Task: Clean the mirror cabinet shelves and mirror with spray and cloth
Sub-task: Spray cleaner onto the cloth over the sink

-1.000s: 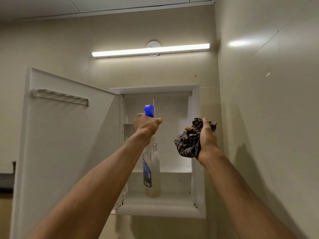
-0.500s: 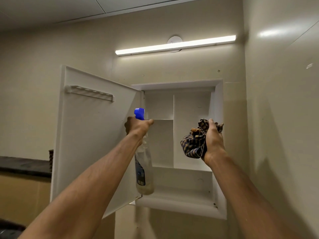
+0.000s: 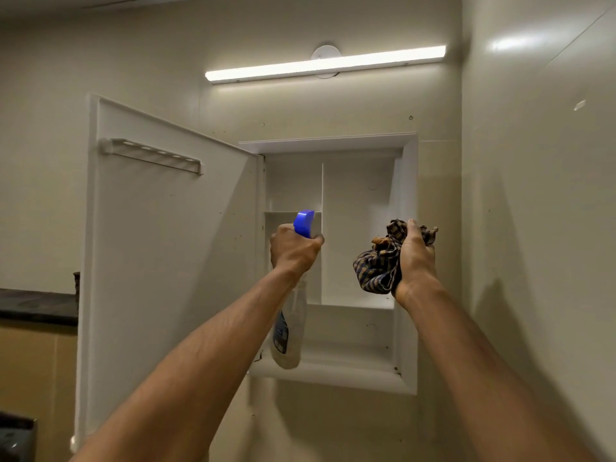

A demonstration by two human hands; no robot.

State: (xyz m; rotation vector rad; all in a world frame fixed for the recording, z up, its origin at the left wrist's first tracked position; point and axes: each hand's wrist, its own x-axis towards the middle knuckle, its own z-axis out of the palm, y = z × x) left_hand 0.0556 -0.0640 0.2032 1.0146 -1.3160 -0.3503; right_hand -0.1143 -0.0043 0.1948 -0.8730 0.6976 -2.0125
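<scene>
Cabinet (image 3: 408,261) sits recessed in the wall, its door (image 3: 166,261) swung wide to the left. Before its shelves, the left hand (image 3: 293,250) grips a spray bottle (image 3: 289,335) by the blue head, and the right hand (image 3: 416,258) clutches a bunched checked cloth (image 3: 376,268).

Spray bottle (image 3: 290,331) in left hand (image 3: 293,250), checked cloth (image 3: 380,265) in right hand (image 3: 416,258), before open cabinet (image 3: 408,261).

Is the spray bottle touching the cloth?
Apart. Head view shows cabinet interior between the spray bottle in the left hand and the cloth in the right hand.
</scene>
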